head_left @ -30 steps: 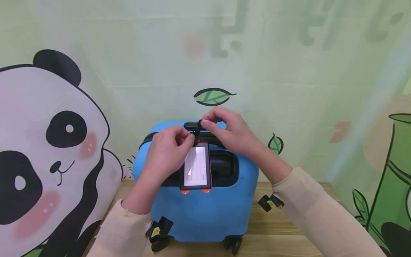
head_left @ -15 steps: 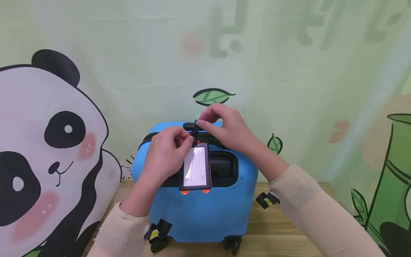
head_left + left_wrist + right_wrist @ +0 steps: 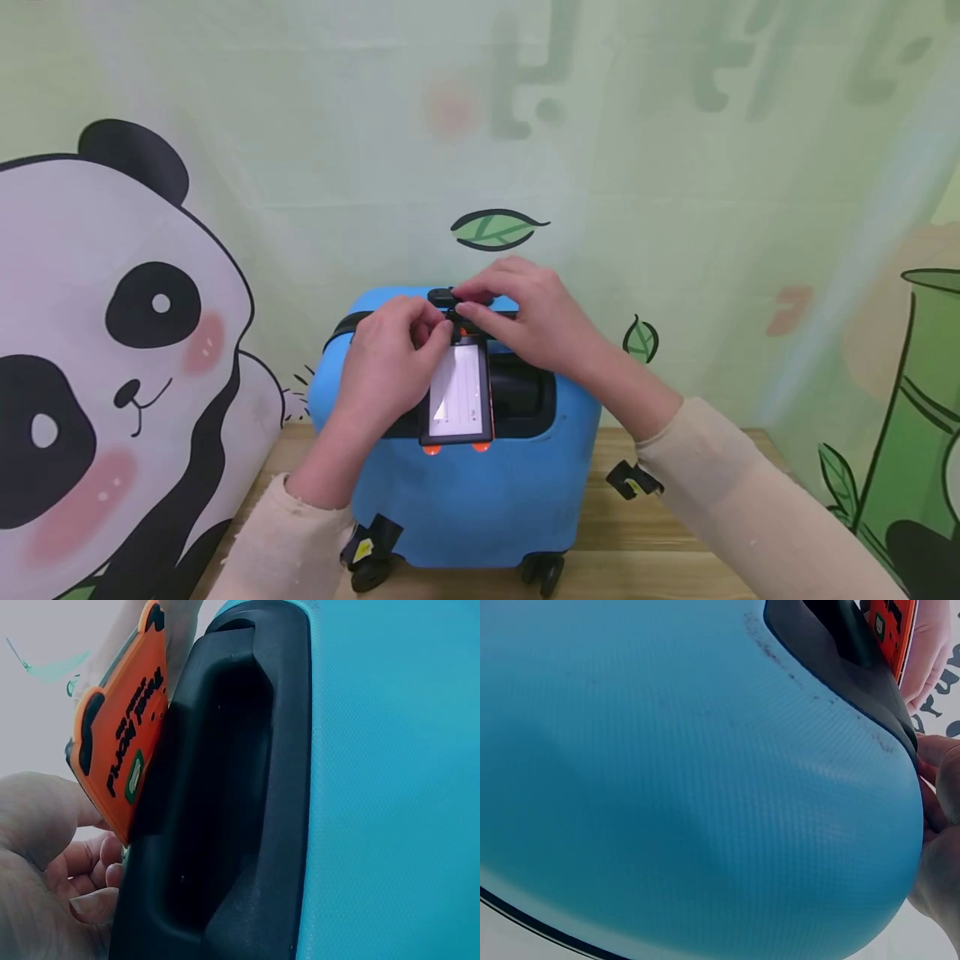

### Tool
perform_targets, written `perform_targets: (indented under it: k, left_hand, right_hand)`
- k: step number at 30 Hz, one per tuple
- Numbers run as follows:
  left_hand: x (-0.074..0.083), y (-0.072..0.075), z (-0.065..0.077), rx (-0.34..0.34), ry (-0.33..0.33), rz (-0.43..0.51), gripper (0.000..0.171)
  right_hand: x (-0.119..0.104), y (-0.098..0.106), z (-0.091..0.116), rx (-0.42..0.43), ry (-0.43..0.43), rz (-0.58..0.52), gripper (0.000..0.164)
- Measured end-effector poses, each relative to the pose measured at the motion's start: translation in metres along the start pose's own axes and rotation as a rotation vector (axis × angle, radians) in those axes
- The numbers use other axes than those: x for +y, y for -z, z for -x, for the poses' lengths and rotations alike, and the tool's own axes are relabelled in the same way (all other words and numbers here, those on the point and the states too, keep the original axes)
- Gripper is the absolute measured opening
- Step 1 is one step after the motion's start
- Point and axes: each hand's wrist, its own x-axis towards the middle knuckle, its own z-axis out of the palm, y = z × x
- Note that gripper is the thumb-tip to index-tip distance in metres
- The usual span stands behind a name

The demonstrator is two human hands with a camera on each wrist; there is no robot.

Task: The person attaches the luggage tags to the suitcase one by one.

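A luggage tag (image 3: 457,392) hangs against the face of a blue suitcase (image 3: 472,504) in the head view, its white card facing out. Its orange back (image 3: 124,731), with black lettering, shows in the left wrist view. At the tag's top, my left hand (image 3: 390,358) pinches the short black strap (image 3: 452,315) between thumb and curled index finger. My right hand (image 3: 543,321) is just above and to the right, thumb and fingertips closed around the strap's upper end beside the black top handle (image 3: 441,297). The fingers hide most of the strap.
The suitcase stands on black wheels (image 3: 547,573) on a wooden surface (image 3: 637,542). A recessed black grip (image 3: 525,396) lies behind the tag. A printed backdrop with a panda (image 3: 150,200) rises close behind. Black camera mounts (image 3: 633,481) sit at the sleeves.
My right hand has lowered from above the handle to beside it, taking the strap's upper end down. The left hand and the tag have stayed nearly in place.
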Motion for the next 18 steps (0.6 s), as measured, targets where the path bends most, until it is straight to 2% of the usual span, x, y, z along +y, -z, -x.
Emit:
perform_targets:
  k: [9,18]
  left_hand:
    - [-0.0006,-0.0031,0.0007,0.013,0.000,-0.009,0.014]
    - [-0.0015,-0.0065,0.0022,0.051,-0.012,-0.002,0.012]
  right_hand:
    - [-0.0008,0.0008,0.0043,-0.005,0.033,-0.001,0.016]
    - [-0.0008,-0.0007,0.0093,-0.016,-0.014,-0.045,0.015]
